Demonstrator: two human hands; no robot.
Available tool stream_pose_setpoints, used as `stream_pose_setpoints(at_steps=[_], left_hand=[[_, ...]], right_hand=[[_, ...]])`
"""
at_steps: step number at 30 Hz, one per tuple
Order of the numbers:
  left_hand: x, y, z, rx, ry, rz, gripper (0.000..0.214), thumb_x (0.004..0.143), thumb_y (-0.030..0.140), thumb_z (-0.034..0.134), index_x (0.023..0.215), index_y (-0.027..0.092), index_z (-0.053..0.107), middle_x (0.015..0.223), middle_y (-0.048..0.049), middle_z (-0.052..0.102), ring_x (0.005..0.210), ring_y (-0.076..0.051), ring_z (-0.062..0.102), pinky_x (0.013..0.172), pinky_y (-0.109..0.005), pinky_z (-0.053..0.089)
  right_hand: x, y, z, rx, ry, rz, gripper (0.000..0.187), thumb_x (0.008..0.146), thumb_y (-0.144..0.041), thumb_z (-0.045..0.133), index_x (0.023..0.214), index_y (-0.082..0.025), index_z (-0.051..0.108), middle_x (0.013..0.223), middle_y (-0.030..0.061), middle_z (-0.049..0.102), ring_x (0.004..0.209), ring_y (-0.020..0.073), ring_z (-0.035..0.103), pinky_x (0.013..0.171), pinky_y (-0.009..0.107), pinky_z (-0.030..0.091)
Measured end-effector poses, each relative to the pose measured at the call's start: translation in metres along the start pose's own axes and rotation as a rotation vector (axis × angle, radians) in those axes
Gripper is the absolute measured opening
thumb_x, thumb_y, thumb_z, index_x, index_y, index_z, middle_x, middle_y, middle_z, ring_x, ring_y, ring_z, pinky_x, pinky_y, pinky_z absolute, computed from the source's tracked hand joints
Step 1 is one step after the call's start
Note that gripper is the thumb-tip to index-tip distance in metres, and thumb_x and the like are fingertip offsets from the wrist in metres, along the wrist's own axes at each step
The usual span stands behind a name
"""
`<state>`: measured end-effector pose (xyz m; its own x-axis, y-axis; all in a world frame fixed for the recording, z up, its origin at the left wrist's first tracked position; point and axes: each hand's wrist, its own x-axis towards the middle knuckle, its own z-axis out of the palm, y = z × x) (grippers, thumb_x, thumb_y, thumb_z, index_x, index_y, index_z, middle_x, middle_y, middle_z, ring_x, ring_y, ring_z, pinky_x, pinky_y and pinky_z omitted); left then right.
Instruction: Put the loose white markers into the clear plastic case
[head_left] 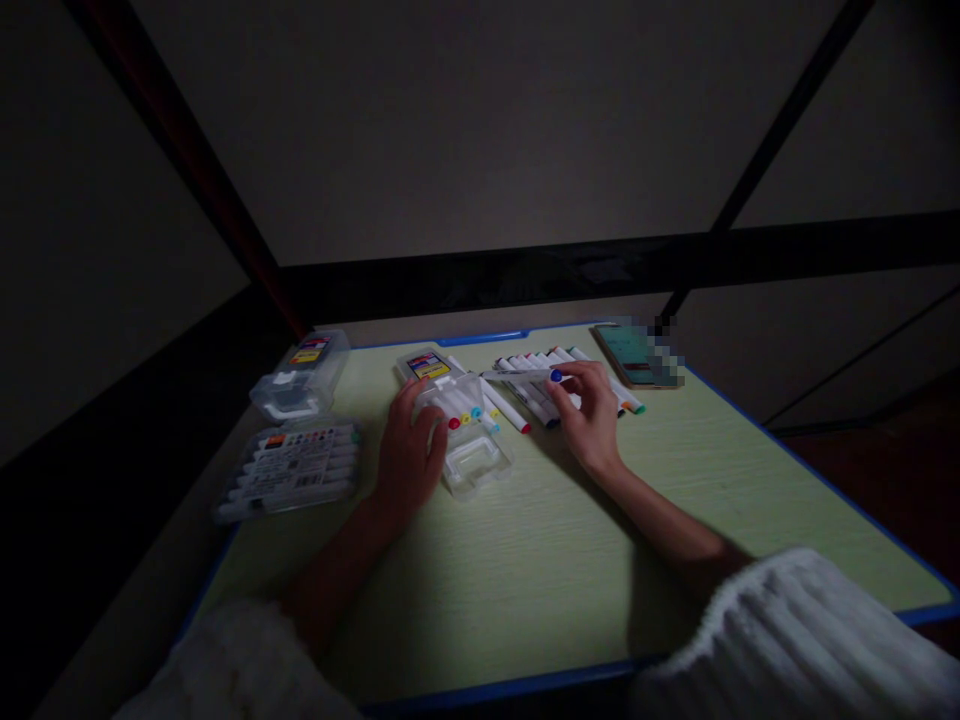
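Observation:
My left hand (409, 450) curls against the left side of an open clear plastic marker case (461, 420) that holds several white markers with coloured ends. Pinched in the fingers of my right hand (592, 415) is one white marker with a blue cap (525, 375), lying level just above the case's far right side. A row of loose white markers (547, 390) lies on the table under and beside that hand.
The pale green table (540, 560) has a blue edge. At its left stand a shut clear case (304, 375) and a pack of markers (292, 468). A phone (630, 352) lies at the far right. Dark bars and walls rise behind.

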<state>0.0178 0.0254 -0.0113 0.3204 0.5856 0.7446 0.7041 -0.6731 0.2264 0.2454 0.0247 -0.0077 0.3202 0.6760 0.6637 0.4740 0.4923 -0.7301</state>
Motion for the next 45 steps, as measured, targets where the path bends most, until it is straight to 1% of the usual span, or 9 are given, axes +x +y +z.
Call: stream_pose_setpoints(at_steps=[6, 14, 17, 20, 24, 28, 35, 39, 45], left_hand=[[0.000, -0.001, 0.001, -0.002, 0.006, 0.004, 0.018, 0.090, 0.025, 0.034, 0.087, 0.017, 0.050, 0.128, -0.0115, 0.040, 0.124, -0.026, 0.036, 0.104, -0.047, 0.034], [0.001, -0.001, 0.001, -0.021, -0.005, -0.017, 0.019, 0.091, 0.027, 0.033, 0.087, 0.018, 0.050, 0.129, -0.0105, 0.040, 0.124, -0.025, 0.036, 0.104, -0.047, 0.034], [0.000, -0.002, 0.002, -0.021, 0.002, -0.018, 0.017, 0.091, 0.028, 0.035, 0.087, 0.019, 0.049, 0.129, -0.0101, 0.039, 0.125, -0.024, 0.035, 0.104, -0.046, 0.034], [0.000, -0.003, 0.003, -0.020, -0.003, -0.012, 0.017, 0.091, 0.027, 0.035, 0.088, 0.018, 0.050, 0.129, -0.0111, 0.038, 0.126, -0.025, 0.034, 0.104, -0.046, 0.033], [0.000, -0.003, 0.003, -0.052, 0.007, -0.009, 0.019, 0.091, 0.026, 0.034, 0.089, 0.017, 0.050, 0.130, -0.0119, 0.038, 0.126, -0.025, 0.035, 0.105, -0.045, 0.032], [0.000, -0.002, 0.003, -0.076, 0.015, -0.016, 0.021, 0.092, 0.027, 0.033, 0.090, 0.017, 0.051, 0.130, -0.0121, 0.038, 0.126, -0.025, 0.034, 0.105, -0.045, 0.032], [0.001, -0.003, 0.002, -0.076, 0.011, -0.008, 0.019, 0.092, 0.027, 0.033, 0.091, 0.018, 0.050, 0.129, -0.0108, 0.038, 0.125, -0.023, 0.035, 0.105, -0.045, 0.031], [0.001, -0.002, 0.002, -0.064, 0.020, 0.002, 0.019, 0.092, 0.026, 0.033, 0.090, 0.017, 0.050, 0.128, -0.0115, 0.039, 0.124, -0.024, 0.035, 0.104, -0.046, 0.032], [0.001, -0.002, 0.001, -0.066, 0.021, -0.007, 0.019, 0.091, 0.026, 0.034, 0.091, 0.017, 0.051, 0.128, -0.0111, 0.039, 0.125, -0.024, 0.035, 0.105, -0.044, 0.032]], right_hand=[[0.001, -0.011, -0.002, 0.010, 0.094, -0.115, 0.011, 0.081, -0.029, 0.052, 0.090, -0.022, 0.054, 0.092, 0.0045, 0.048, 0.083, 0.0168, 0.049, 0.068, 0.032, 0.046], [-0.003, -0.026, -0.003, 0.069, 0.084, -0.175, 0.011, 0.084, -0.029, 0.046, 0.094, -0.024, 0.046, 0.093, 0.0052, 0.049, 0.089, 0.0191, 0.050, 0.065, 0.033, 0.046], [-0.005, -0.032, -0.003, 0.062, 0.054, -0.199, 0.011, 0.084, -0.029, 0.045, 0.094, -0.024, 0.045, 0.091, 0.0050, 0.052, 0.087, 0.0186, 0.052, 0.066, 0.034, 0.045], [-0.007, -0.035, -0.002, 0.126, 0.036, -0.176, 0.011, 0.085, -0.029, 0.045, 0.095, -0.024, 0.045, 0.093, 0.0049, 0.055, 0.085, 0.0175, 0.054, 0.066, 0.033, 0.043], [-0.009, -0.038, 0.000, 0.256, 0.011, -0.105, 0.011, 0.087, -0.031, 0.042, 0.096, -0.026, 0.038, 0.092, 0.0044, 0.058, 0.073, 0.0150, 0.054, 0.055, 0.029, 0.041], [-0.009, -0.041, 0.001, 0.275, -0.002, -0.087, 0.011, 0.088, -0.033, 0.038, 0.095, -0.027, 0.034, 0.083, 0.0025, 0.055, 0.061, 0.0132, 0.050, 0.048, 0.027, 0.038], [-0.011, -0.045, 0.000, 0.268, -0.038, -0.265, 0.014, 0.090, -0.027, 0.036, 0.103, -0.026, 0.038, 0.082, 0.0015, 0.050, 0.075, 0.0146, 0.053, 0.063, 0.031, 0.044], [-0.015, -0.049, -0.003, 0.225, -0.086, -0.344, 0.024, 0.086, -0.020, 0.043, 0.110, -0.025, 0.041, 0.083, 0.0011, 0.051, 0.073, 0.0138, 0.051, 0.064, 0.031, 0.044], [-0.014, -0.061, -0.013, 0.123, -0.139, -0.558, 0.035, 0.078, -0.010, 0.054, 0.109, -0.025, 0.052, 0.082, 0.0012, 0.058, 0.077, 0.0163, 0.054, 0.064, 0.033, 0.045]])
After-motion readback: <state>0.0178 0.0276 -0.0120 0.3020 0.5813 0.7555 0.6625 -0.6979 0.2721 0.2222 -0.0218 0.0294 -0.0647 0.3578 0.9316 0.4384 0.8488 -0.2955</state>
